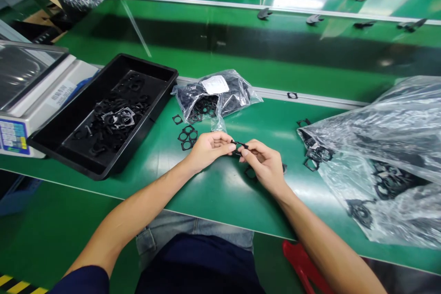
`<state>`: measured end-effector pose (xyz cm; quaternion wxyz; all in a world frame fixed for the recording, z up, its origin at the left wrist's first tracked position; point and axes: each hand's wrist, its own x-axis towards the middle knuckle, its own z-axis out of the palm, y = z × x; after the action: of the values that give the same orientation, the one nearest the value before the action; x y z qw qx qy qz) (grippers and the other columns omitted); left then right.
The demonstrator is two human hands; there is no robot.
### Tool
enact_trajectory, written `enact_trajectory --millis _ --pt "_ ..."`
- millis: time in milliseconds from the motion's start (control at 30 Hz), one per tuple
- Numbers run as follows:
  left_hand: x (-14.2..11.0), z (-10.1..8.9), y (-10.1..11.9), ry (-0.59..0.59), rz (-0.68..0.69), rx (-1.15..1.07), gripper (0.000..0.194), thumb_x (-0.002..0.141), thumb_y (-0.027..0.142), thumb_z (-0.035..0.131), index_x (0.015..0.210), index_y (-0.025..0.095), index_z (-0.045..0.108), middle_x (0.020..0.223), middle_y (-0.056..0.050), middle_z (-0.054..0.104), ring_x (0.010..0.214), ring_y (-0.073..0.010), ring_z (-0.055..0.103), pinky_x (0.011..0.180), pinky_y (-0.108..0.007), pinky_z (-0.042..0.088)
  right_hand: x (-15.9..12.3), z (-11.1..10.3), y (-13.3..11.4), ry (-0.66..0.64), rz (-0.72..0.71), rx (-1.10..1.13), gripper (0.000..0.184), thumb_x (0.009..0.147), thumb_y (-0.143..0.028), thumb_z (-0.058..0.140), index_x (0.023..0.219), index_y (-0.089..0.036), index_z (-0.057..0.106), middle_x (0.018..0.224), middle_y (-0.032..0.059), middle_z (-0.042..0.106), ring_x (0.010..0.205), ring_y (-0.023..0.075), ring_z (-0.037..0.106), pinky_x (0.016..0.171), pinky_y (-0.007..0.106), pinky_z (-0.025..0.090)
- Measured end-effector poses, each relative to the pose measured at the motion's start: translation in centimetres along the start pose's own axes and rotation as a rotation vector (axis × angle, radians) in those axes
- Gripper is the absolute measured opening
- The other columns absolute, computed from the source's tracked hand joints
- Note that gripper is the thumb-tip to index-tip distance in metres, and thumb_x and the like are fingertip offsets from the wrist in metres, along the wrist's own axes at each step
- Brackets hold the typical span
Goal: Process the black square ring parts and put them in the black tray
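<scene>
While both hands meet over the green table (213,188), a black part (243,145) spans them.
Grip: narrow – left hand (212,149) and right hand (264,161) each pinch one end. The upper edge runs left to right, dipping slightly rightward; which face points up cannot be told – fingers cover much. Bagged parts (237,96) lie just beyond.

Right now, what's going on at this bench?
Someone's left hand and right hand hold a small black part between them, above the green table. Similar parts lie in the black tray at left, in the labelled plastic bag ahead, and in the large clear bag at right.
</scene>
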<state>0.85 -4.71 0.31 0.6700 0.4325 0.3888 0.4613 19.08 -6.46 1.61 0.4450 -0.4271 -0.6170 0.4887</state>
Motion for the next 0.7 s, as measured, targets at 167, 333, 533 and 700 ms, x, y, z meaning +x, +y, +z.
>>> enact_trajectory --millis 167,333,533,700 --pt "-0.01 -0.01 -0.02 0.022 0.004 0.066 0.045 0.066 0.050 0.088 0.077 0.012 0.068 0.070 0.000 0.068 0.064 -0.0096 0.064 0.065 -0.023 0.053 0.03 0.12 -0.16 0.004 0.040 -0.001 0.035 0.087 -0.055 0.071 0.082 -0.021 0.069 0.079 0.0017 0.063 0.062 0.0132 0.061 0.064 0.028 0.053" --pt "-0.05 -0.05 -0.08 0.017 0.015 0.064 0.045 0.068 0.051 0.086 0.078 0.012 0.067 0.071 -0.001 0.069 0.065 -0.0104 0.065 0.067 -0.024 0.054 0.20 0.11 -0.33 0.003 0.080 0.030 0.038 0.083 -0.058 0.074 0.082 -0.021 0.069 0.078 0.0014 0.063 0.061 0.0132 0.061 0.064 0.028 0.053" --pt "0.00 -0.12 -0.29 0.010 0.033 -0.005 0.044 0.066 0.046 0.089 0.081 0.012 0.067 0.074 -0.002 0.071 0.067 -0.0120 0.068 0.070 -0.027 0.057 0.25 0.15 -0.35 -0.010 0.087 0.041 0.038 0.083 -0.058 0.074 0.080 -0.021 0.069 0.077 0.0012 0.063 0.061 0.0130 0.060 0.064 0.028 0.052" --pt "-0.08 -0.04 -0.55 0.004 -0.012 -0.088 0.044 0.065 0.043 0.091 0.084 0.011 0.068 0.077 -0.004 0.074 0.066 -0.0121 0.069 0.070 -0.026 0.058 0.13 0.04 -0.39 -0.019 0.066 0.058 0.034 0.084 -0.055 0.075 0.083 -0.021 0.069 0.081 0.0015 0.063 0.062 0.0130 0.060 0.065 0.029 0.052"
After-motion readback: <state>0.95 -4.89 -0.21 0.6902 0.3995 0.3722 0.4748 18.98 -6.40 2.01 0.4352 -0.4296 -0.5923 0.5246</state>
